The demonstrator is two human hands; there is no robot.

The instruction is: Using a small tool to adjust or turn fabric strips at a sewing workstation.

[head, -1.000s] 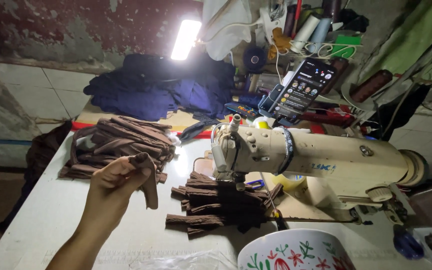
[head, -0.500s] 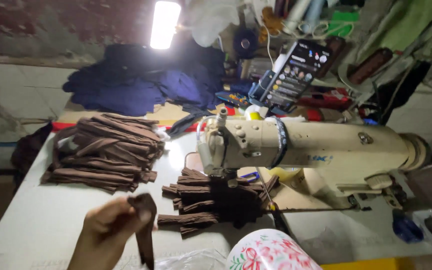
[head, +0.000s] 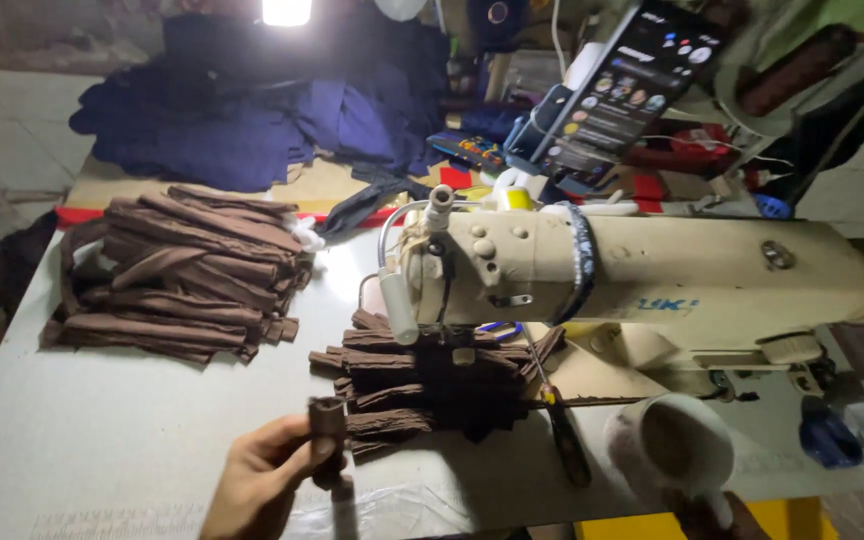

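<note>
At the bottom edge, left hand [head: 257, 480] gripping 1 brown fabric strip [head: 328, 430], wrist cut off; right hand unseen.

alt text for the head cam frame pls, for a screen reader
A left hand holds a small brown fabric strip upright over a white table, in front of a cream sewing machine. A small pile of brown strips lies under the machine's needle end, a larger stack sits at the left, and dark blue cloth is heaped behind.

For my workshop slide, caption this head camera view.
Left hand holds a brown fabric strip beside a cream sewing machine and stacked brown strips.
</note>
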